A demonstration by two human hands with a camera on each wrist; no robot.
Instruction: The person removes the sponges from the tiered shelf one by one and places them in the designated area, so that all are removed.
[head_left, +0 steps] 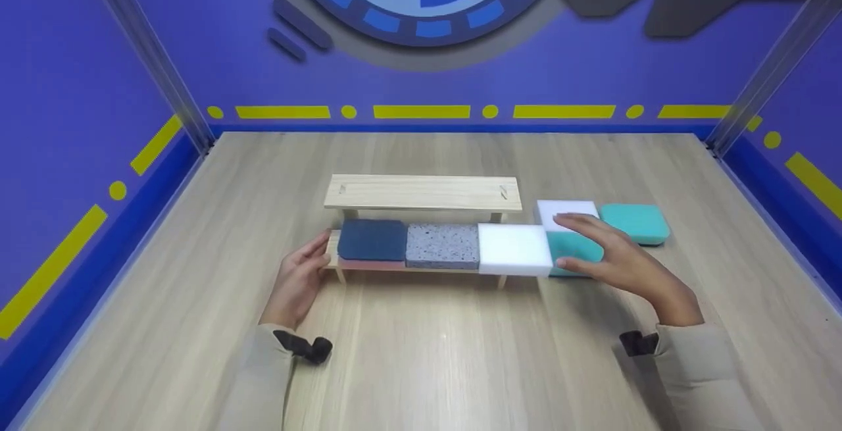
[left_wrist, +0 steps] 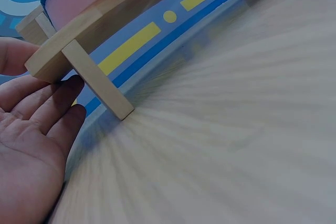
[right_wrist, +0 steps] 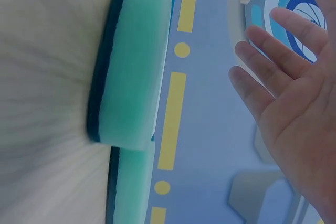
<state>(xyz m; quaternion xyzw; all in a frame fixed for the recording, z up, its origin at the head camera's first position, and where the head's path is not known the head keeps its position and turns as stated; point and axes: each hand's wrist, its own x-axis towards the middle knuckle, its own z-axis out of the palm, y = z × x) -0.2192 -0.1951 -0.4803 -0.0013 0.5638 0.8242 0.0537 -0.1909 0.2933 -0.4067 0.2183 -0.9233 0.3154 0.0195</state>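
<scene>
My left hand [head_left: 299, 283] grips the left end of a small wooden stand [left_wrist: 79, 38], its thumb and fingers around the board's edge. Along the stand's front board lie a sponge with a dark top and pink underside [head_left: 372, 240], a grey speckled block [head_left: 442, 245] and a white sponge [head_left: 514, 249], which overhangs the right end. Fingers spread and holding nothing, my right hand [head_left: 621, 256] hovers over a teal sponge [head_left: 571, 250] on the table. That sponge has a dark lower layer, visible in the right wrist view.
Behind the front board stands a second wooden board [head_left: 423, 192] on legs. At the right, another white sponge [head_left: 567, 210] and a second teal sponge [head_left: 637, 222] lie on the wood-grain table [head_left: 421, 352]. Blue panels [head_left: 427, 82] enclose its back and sides.
</scene>
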